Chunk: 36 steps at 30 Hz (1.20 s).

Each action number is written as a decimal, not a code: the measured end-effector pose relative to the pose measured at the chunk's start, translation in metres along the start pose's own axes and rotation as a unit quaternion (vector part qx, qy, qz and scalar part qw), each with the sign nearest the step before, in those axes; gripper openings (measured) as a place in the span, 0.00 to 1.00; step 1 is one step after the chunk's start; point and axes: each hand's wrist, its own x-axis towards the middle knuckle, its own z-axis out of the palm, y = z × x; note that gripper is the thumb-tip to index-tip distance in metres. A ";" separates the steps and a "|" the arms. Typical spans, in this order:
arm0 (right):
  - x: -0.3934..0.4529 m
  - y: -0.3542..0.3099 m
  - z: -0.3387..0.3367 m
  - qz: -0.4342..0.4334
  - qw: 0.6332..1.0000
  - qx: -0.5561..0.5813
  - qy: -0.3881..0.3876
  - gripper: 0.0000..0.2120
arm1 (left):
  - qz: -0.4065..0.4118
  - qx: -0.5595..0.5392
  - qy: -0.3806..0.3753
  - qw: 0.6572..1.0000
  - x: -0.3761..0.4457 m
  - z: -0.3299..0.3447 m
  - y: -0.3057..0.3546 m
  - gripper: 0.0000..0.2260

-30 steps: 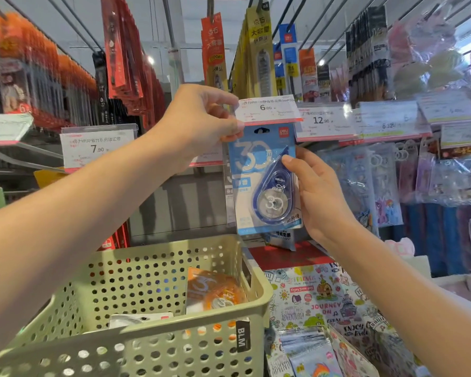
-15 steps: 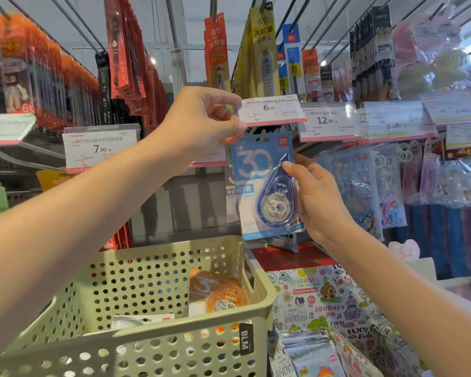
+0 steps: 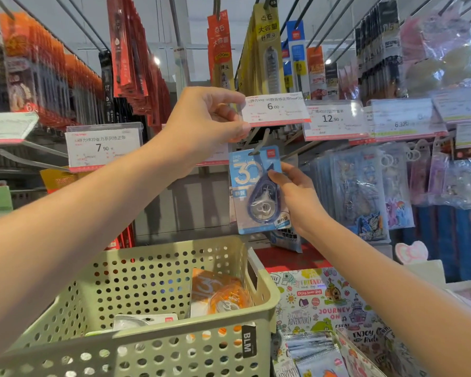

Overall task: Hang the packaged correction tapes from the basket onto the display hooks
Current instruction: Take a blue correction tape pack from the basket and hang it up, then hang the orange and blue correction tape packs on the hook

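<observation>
Right hand point(image 3: 297, 198) pinches blue carded correction-tape blister pack point(image 3: 257, 190); left hand point(image 3: 201, 126) pinches white price tag point(image 3: 275, 109) up. Pack likely light, stiff; hold card edge near hang-hole.

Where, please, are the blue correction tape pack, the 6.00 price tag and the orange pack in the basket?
blue correction tape pack point(image 3: 244, 183): head view, on the printed card.
6.00 price tag point(image 3: 276, 108): head view, tag's middle.
orange pack point(image 3: 215, 292): head view, on its front.
</observation>
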 end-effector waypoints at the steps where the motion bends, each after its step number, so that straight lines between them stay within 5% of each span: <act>1: 0.001 0.000 0.001 0.003 1.000 -0.002 0.001 0.11 | 0.003 0.001 0.003 1.000 -0.001 0.000 0.000 0.17; 14: 0.008 0.007 0.008 0.027 0.998 -0.053 -0.012 0.16 | 0.084 0.085 0.044 0.992 -0.010 0.006 -0.009 0.12; 20: -0.005 0.007 0.006 -0.125 0.967 -0.219 0.030 0.15 | 0.171 0.233 0.029 0.957 -0.037 -0.002 -0.021 0.07; 24: -0.021 -0.005 0.011 -0.151 0.955 -0.244 -0.075 0.12 | 0.151 0.274 -0.038 0.949 -0.058 -0.009 -0.034 0.07; 30: -0.038 -0.016 0.029 -0.130 0.893 -0.320 -0.289 0.05 | 0.029 0.309 -0.109 0.944 -0.080 -0.015 -0.052 0.09; 36: -0.040 -0.001 0.047 -0.058 0.799 -0.412 -0.433 0.08 | -0.283 0.221 -0.210 0.909 -0.097 -0.021 -0.075 0.07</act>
